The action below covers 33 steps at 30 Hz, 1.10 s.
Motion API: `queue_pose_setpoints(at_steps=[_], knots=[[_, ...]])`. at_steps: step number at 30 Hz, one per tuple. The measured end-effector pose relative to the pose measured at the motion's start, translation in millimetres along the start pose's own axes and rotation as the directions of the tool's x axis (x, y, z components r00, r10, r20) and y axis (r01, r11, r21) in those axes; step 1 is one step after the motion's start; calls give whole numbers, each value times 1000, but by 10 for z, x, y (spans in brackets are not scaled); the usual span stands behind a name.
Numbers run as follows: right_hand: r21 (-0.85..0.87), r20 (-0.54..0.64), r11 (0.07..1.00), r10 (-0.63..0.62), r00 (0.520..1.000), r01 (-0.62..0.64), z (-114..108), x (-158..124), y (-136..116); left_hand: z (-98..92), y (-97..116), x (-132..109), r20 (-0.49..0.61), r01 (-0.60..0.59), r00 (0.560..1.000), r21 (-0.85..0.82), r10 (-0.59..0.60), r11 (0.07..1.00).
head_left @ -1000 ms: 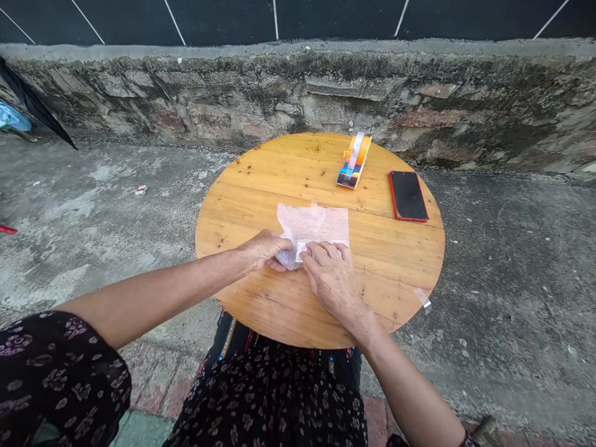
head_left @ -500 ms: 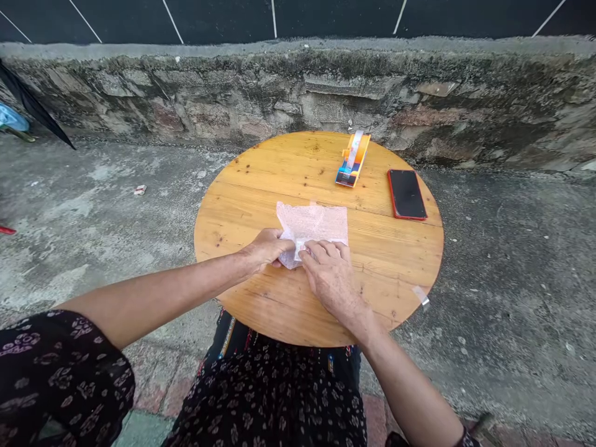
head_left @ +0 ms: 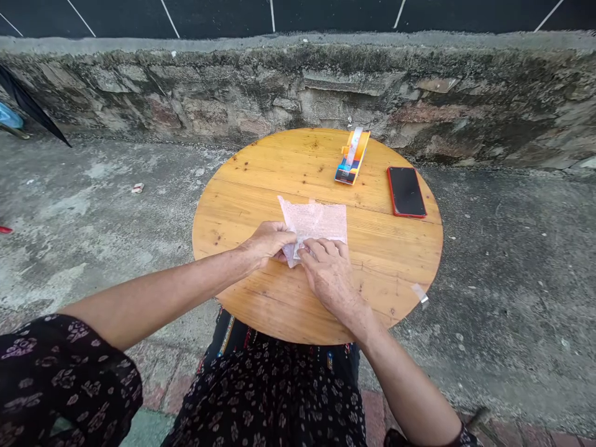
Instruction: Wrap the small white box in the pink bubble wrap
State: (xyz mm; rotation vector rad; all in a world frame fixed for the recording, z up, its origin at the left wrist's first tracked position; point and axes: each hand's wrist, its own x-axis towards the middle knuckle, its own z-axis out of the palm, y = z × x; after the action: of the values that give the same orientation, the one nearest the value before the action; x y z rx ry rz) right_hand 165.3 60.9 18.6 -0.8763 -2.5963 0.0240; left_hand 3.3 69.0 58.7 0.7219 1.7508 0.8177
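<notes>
A pinkish sheet of bubble wrap [head_left: 319,217] lies on the round wooden table [head_left: 242,205]. Between the thumb and fingers of my left hand [head_left: 270,242] is the sheet's left edge, lifted and folded inward. My right hand [head_left: 328,267] has its fingers bent down onto the near part of the wrap, holding it against the table. A small white object [head_left: 298,248] shows partly between my hands, under or within the wrap. Its kind is not clear, and my right fingers hide some of it.
A yellow and blue tape dispenser [head_left: 354,156] with a roll stands at the table's back. Right of it lies a phone [head_left: 406,191] in a red case. A strip of clear tape [head_left: 419,294] hangs on the right edge. A stone wall [head_left: 279,93] runs behind.
My left hand has moved slightly up and to the right, folding the wrap's left edge further inward over the white object. My right hand stays in nearly the same place.
</notes>
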Motion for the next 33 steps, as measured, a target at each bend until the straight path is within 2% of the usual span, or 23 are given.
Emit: queue_pose_setpoints(at_steps=[8, 18, 22, 25, 28, 33], knots=[[16, -7, 1000, 6, 1000, -6, -9, 9, 5, 43, 65, -36, 12, -57, 998, 29, 56, 998], [121, 10, 992, 31, 999, -32, -29, -39, 42, -25, 136, -131, 162, -138, 979, 93, 122, 986], [111, 54, 994, 15, 998, -21, -65, -37, 41, -9, 110, -147, 153, -188, 974, 119, 169, 975], [177, 33, 984, 22, 999, -28, -78, -40, 57, -1, 41, -116, 162, -223, 966, 144, 200, 964], [276, -6, 960, 46, 999, -42, -88, -49, 82, -10, -42, -68, 175, -319, 942, 219, 285, 922], [352, 11, 931, 101, 995, -98, -117, -40, 101, -17, -96, -70, 213, -489, 872, 397, 440, 777]])
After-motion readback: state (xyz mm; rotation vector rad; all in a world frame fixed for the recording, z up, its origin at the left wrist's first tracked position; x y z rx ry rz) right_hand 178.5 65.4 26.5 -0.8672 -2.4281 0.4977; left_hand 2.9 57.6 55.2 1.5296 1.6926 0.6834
